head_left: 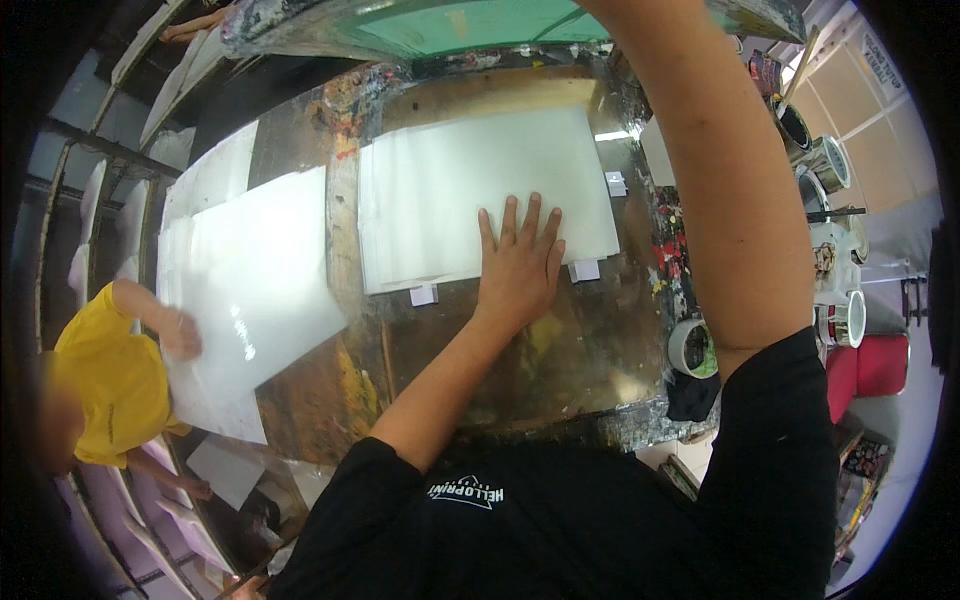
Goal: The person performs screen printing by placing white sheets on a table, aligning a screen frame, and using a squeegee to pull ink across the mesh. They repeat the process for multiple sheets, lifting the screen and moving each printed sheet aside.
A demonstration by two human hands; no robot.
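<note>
Flat hand on a white sheet

The left grip (519, 262), fingers spread, presses the near edge of the white sheet (480, 195) lying on the paint-stained counter (570, 350); the right arm reaches far, its grip out of view

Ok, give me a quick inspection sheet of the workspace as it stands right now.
Surface: paint-stained work table, worn and smeared, colour splatter along its right edge.
Job's things: white sheet lying flat on the table; small white tabs at its near edge; a green-meshed screen frame raised above the far edge.
Clutter: tape roll and a dark rag at the table's right edge; paint cans on the right.
Grippers: left hand flat, fingers spread, pressing the sheet's near edge; right hand out of view, arm reaching up toward the frame.
Cables: nothing seen.
Surroundings: a person in a yellow shirt handling a stack of white sheets on the left; drying racks behind.
</note>
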